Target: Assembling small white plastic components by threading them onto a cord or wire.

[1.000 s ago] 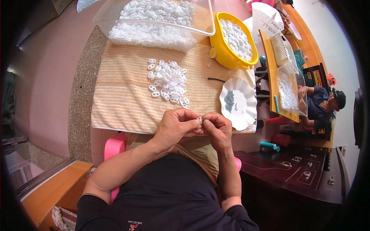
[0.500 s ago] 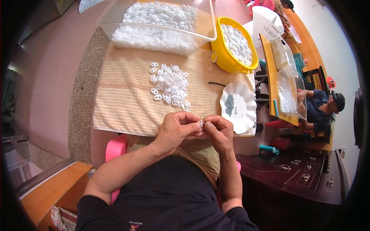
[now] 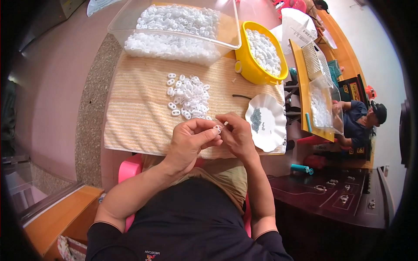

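My left hand (image 3: 189,138) is closed, pinching a small white plastic piece with two holes (image 3: 217,129) between thumb and fingertips. Close against it, my right hand (image 3: 237,135) has its thumb and forefinger together at the piece's right side. Anything between those right fingertips is too small to make out. Just beyond my hands lies a heap of loose white two-holed pieces (image 3: 191,95) on a striped towel (image 3: 135,100). A white wavy-rimmed plate (image 3: 275,130) stands to the right, bearing a patch of tiny grey bits (image 3: 256,119).
At the far side stand a large clear bin (image 3: 174,32) and a yellow tub (image 3: 241,52), both full of white pieces. A thin dark strip (image 3: 241,96) lies left of the plate. Another person (image 3: 361,115) sits at a side table on the right with another clear bin (image 3: 322,104).
Both hands have shifted slightly left and up over the towel. My right hand has risen, its fingers now nearer the top of the white piece.
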Available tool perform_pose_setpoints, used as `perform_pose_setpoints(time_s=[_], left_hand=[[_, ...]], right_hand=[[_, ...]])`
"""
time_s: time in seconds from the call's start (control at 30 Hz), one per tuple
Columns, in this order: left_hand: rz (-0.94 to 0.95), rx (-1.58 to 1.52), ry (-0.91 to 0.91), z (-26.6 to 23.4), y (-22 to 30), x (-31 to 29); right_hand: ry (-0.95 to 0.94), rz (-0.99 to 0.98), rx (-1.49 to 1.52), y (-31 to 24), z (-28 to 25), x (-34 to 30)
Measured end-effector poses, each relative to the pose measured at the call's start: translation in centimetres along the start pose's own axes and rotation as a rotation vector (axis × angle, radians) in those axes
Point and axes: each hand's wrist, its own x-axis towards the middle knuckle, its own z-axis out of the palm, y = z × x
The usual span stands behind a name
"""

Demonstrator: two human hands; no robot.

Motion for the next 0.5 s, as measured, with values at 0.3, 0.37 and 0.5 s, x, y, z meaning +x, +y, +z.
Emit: perform_pose_setpoints(time_s=[0.3,0.37,0.5], left_hand=[[0.033,-0.016,0.022,-0.4,0.6,0.5],[0.038,-0.023,0.027,-0.4,0.6,0.6],[0.036,-0.024,0.035,-0.6,0.6,0.8]], right_hand=[[-0.042,-0.015,-0.293,-1.3,0.9,1.2],[-0.04,-0.057,-0.302,-1.8,0.8,1.3],[0.01,0.171,-0.009,-0.3,0.9,0.5]])
